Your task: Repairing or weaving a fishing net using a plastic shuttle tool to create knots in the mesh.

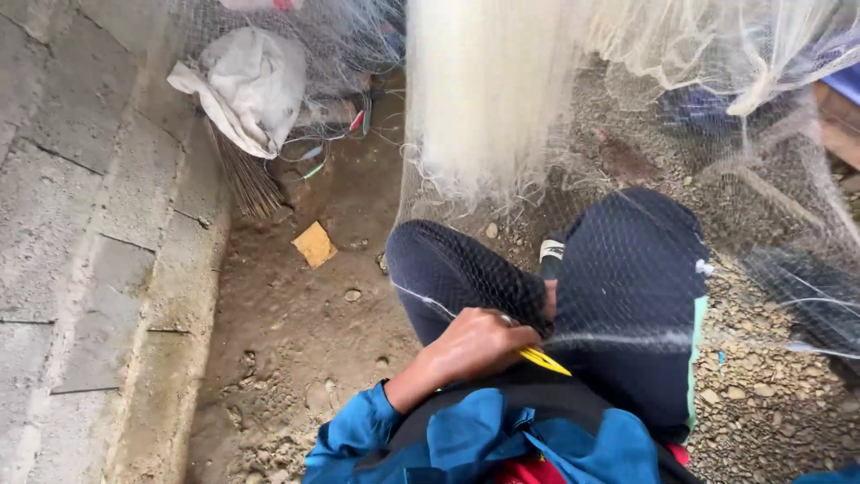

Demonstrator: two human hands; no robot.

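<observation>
left hand (pixel 475 345) sits low at six o'clock, fingers curled tight around a yellow netting needle (pixel 544 360) against the knees. the right hand is out of view, so its fingers cannot be told. best to keep the mesh taut while threading. the needle's long axis runs ten to four o'clock, tip toward four. beyond, the fishing net (pixel 488 99) hangs at twelve o'clock.

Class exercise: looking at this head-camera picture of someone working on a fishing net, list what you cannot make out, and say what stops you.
- Right hand: not in the head view, likely below the frame edge.
- Yellow netting needle: mostly hidden inside the left hand.
- Left hand's fingertips: curled under, so the grip is unclear.
- Items under the fishing net at the top right: blurred by mesh.
</observation>
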